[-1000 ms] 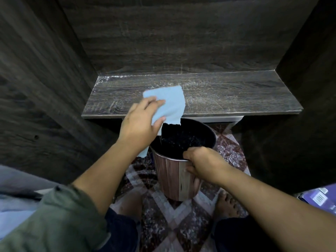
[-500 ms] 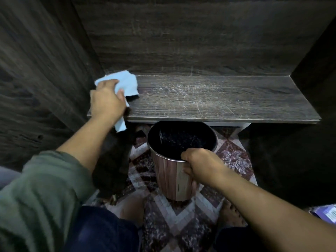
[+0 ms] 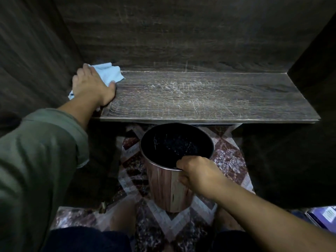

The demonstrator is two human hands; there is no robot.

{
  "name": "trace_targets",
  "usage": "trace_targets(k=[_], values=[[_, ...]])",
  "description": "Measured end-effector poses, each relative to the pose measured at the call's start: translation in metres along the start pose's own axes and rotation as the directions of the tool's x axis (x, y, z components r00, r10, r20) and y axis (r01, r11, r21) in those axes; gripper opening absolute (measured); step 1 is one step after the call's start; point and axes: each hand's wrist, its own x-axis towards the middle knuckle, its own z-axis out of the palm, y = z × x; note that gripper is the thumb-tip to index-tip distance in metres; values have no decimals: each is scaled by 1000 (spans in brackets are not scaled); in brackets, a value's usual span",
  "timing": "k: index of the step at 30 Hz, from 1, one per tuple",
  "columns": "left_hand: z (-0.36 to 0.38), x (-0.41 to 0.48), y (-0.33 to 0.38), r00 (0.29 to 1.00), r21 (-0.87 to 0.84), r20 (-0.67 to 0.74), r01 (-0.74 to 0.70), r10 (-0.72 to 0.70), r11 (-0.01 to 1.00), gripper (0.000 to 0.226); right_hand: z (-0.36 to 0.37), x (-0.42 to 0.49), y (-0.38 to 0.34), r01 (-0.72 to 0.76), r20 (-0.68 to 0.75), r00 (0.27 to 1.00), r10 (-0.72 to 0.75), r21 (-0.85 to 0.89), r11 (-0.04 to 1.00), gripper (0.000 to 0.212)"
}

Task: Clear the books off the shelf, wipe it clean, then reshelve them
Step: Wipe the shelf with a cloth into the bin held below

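Left hand wiping the shelf's back-left corner.
The dark wooden shelf [image 3: 200, 95] shows pale scratches across its middle. Below the shelf's front edge is a wood-patterned bin [image 3: 163, 188], its near rim clasped by the right hand [image 3: 198, 175]. In the shelf's back-left corner the left hand [image 3: 91, 86] lies flat, pressing down a pale blue cloth [image 3: 107, 71] that pokes out past the fingertips.

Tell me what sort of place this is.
Likely a home, inside a dark wood cabinet or bookcase: a scratched shelf, a patterned rug on the floor, and a small bin below the shelf's front edge.
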Motion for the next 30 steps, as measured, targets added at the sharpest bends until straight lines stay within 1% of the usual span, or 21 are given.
trace_targets(k=[1, 3, 5, 7, 9, 11, 14, 16, 17, 18, 20, 21, 22, 23, 25, 27, 28, 30], values=[[-1, 4, 1, 1000, -27, 15, 5, -4, 1000, 87, 0, -1, 1, 2, -13, 1000, -2, 15, 1000, 16], [-2, 19, 2, 996, -108, 76, 57, -49, 993, 91, 1, -3, 4, 10, -31, 999, -9, 42, 999, 23], [-3, 32, 0, 987, -111, 140, 98, -82, 989, 97, 2, -4, 5, 6, -32, 999, -4, 56, 998, 20], [-1, 35, -2, 992, -67, 113, 59, -52, 996, 99, 3, -5, 7, -1, -32, 999, 3, 59, 998, 11], [4, 26, -2, 998, -41, 4, -70, 70, 997, 81, 3, -5, 9, -7, -29, 1000, 8, 52, 999, 9], [4, 9, 3, 980, -74, -92, -186, 179, 980, 61, 2, -4, 9, -13, -23, 1000, 14, 48, 999, 11], [-4, -28, 26, 961, -210, -163, -254, 222, 944, 48, -1, -3, 7, -6, -14, 1000, 6, 36, 999, 12], [-5, -51, 41, 942, -294, -240, -302, 236, 907, 36, -1, -3, 5, -12, 2, 1000, 12, 36, 999, 13], [-6, -58, 46, 937, -326, -290, -289, 196, 900, 33, -1, -3, 5, -14, 3, 1000, 14, 39, 999, 13], [-9, -61, 49, 932, -364, -343, -244, 115, 899, 33, -1, -3, 5, -13, 0, 1000, 13, 42, 999, 14], [-13, -53, 46, 898, -423, -430, -115, -87, 899, 37, -1, -4, 6, -11, -6, 1000, 12, 46, 999, 14], [-14, -44, 41, 880, -417, -449, -52, -156, 907, 40, 0, -5, 7, -14, -8, 1000, 14, 49, 999, 14], [-14, -35, 36, 876, -396, -442, 3, -193, 918, 43, 0, -5, 7, -13, -15, 1000, 14, 51, 999, 13], [-13, -25, 31, 892, -370, -401, 49, -208, 928, 46, 0, -6, 8, -12, -23, 1000, 14, 52, 999, 12], [-6, -8, 22, 954, -334, -236, 97, -183, 937, 52, -1, -6, 9, -10, -38, 999, 12, 59, 998, 11], [3, 6, 16, 991, -289, -60, 99, -122, 952, 58, -1, -6, 11, -4, -40, 999, 7, 67, 998, 10], [5, 11, 15, 995, -259, -14, 91, -98, 961, 60, -1, -5, 11, -2, -39, 999, 5, 67, 998, 10], [4, 15, 15, 997, -251, 24, 76, -72, 965, 63, 0, -6, 11, -2, -31, 1000, 3, 60, 998, 12]])
